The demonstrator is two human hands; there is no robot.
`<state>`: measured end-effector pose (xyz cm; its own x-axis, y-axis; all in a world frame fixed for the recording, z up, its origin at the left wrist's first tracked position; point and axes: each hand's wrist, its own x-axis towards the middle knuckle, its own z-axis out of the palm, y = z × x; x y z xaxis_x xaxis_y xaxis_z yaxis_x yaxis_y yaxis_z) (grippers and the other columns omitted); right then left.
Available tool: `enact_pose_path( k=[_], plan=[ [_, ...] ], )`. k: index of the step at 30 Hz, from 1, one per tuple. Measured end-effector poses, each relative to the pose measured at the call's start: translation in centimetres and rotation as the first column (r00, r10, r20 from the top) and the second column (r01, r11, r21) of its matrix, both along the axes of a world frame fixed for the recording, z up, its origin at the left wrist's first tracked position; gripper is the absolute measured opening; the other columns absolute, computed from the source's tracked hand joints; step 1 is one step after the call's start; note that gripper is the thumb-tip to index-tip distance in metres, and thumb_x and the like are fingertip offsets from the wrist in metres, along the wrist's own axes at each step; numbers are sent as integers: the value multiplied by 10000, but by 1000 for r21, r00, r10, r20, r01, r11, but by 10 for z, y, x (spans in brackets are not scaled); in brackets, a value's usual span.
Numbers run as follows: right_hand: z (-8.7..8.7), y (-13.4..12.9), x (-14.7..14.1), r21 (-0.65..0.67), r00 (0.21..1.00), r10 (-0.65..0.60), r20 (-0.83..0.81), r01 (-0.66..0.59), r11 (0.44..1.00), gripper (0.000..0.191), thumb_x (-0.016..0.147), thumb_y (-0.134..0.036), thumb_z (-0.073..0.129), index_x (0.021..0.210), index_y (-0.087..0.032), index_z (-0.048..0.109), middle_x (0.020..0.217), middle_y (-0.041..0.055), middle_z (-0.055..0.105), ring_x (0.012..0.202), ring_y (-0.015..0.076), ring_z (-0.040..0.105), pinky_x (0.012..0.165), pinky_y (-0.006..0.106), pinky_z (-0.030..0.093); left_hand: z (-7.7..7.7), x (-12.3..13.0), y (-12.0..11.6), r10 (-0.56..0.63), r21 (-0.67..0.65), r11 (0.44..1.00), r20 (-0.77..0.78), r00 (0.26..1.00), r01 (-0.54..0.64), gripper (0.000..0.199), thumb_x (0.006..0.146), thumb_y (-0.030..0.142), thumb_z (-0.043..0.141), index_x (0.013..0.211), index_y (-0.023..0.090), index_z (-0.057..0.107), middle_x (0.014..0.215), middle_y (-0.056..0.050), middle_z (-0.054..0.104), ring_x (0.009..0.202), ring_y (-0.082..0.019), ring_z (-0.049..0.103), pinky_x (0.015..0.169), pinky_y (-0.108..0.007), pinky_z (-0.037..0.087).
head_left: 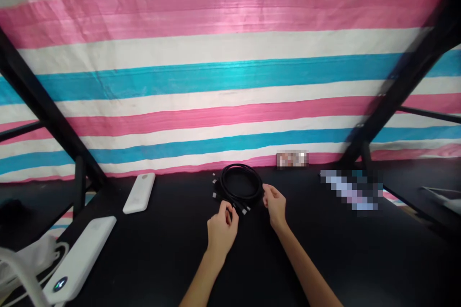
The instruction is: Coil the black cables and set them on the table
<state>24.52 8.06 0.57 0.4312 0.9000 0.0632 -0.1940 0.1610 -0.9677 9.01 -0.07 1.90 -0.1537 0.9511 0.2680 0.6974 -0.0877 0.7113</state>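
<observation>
A black cable [260,183] lies in a round coil on the dark table, with several silvery plug ends fanned out on its left and near sides. At the near edge of the coil, my left hand [222,228] is closed, thumb and forefinger pinched at the cable by the plugs. My right hand [275,205] is on the coil's right side, its fingers curled together with the tips at the cable's outer edge. Exactly how much cable lies between the fingertips of either hand is hard to see.
Two white power banks, a smaller one [139,194] and a larger one [84,256] with a lit display, lie at left beside white cords [21,268]. Blurred-out items sit at back and right. Black frame bars [403,76] slant up before a striped sheet [230,76].
</observation>
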Motion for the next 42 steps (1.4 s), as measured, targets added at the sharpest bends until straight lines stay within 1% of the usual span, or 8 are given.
enact_pose_path(
  k=[4, 8, 13, 18, 24, 28, 35, 42],
  plan=[
    [4, -3, 2, 8, 1000, 7, -12, -7, 1000, 318, 620, -448, 670, 578, -178, 507, 396, -103, 308, 328, 46, 267, 324, 195, 174, 3, 1, -2, -8, -4, 1000, 29, 1000, 9, 109, 831, 296, 395, 764, 229, 450, 445, 90, 391, 408, -89, 453, 488, -194, 289],
    [3, -3, 3, 0, 1000, -5, 18, 5, 1000, 330, 615, -452, 669, 553, -187, 481, 402, -98, 314, 323, 48, 270, 321, 201, 171, 1, 0, -2, 2, -13, 1000, 38, 999, -1, 115, 829, 308, 396, 760, 234, 451, 447, 86, 411, 412, -92, 465, 496, -198, 305],
    [-2, -1, 4, 4, 998, -16, 57, 16, 1000, 321, 611, -456, 674, 588, -174, 523, 403, -98, 320, 334, 47, 275, 329, 202, 187, -3, -4, 2, 30, -26, 999, 43, 999, -29, 108, 830, 310, 390, 778, 237, 451, 458, 85, 420, 428, -97, 469, 510, -205, 305],
    [-4, 2, 3, 13, 1000, -17, 17, 17, 1000, 317, 601, -439, 687, 640, -165, 532, 420, -99, 354, 339, 39, 292, 330, 184, 195, -2, -4, 4, 21, -4, 1000, 58, 998, -20, 110, 832, 308, 387, 778, 233, 446, 463, 89, 407, 428, -90, 454, 503, -202, 291],
    [-2, 2, 1, 59, 1000, 13, -21, -11, 998, 304, 630, -439, 658, 652, -184, 493, 407, -110, 348, 317, 40, 301, 314, 175, 198, 2, -1, 0, -31, 19, 999, 23, 999, 30, 102, 831, 301, 397, 785, 231, 454, 470, 90, 413, 429, -84, 452, 507, -200, 295],
    [-6, 4, 5, 22, 1000, -29, -5, 29, 999, 304, 632, -451, 638, 651, -188, 485, 408, -103, 361, 315, 48, 305, 310, 185, 201, 1, -2, -1, -52, 8, 999, -3, 999, 52, 111, 831, 301, 392, 778, 232, 460, 472, 88, 422, 432, -86, 456, 514, -201, 304],
    [-10, 7, 8, -19, 999, -48, 17, 48, 999, 298, 629, -467, 612, 655, -202, 477, 396, -106, 352, 309, 61, 303, 315, 204, 200, 0, -3, 1, -26, -20, 999, -59, 998, 25, 117, 833, 307, 391, 801, 236, 478, 482, 82, 444, 455, -95, 485, 515, -204, 300],
    [-10, 12, 6, -16, 998, -25, 62, 26, 1000, 333, 619, -501, 615, 658, -202, 475, 381, -103, 361, 310, 63, 301, 322, 203, 203, -5, 3, 6, -96, 19, 995, -78, 992, 97, 105, 831, 288, 400, 796, 236, 483, 476, 87, 434, 443, -88, 475, 517, -195, 306]
  ],
)
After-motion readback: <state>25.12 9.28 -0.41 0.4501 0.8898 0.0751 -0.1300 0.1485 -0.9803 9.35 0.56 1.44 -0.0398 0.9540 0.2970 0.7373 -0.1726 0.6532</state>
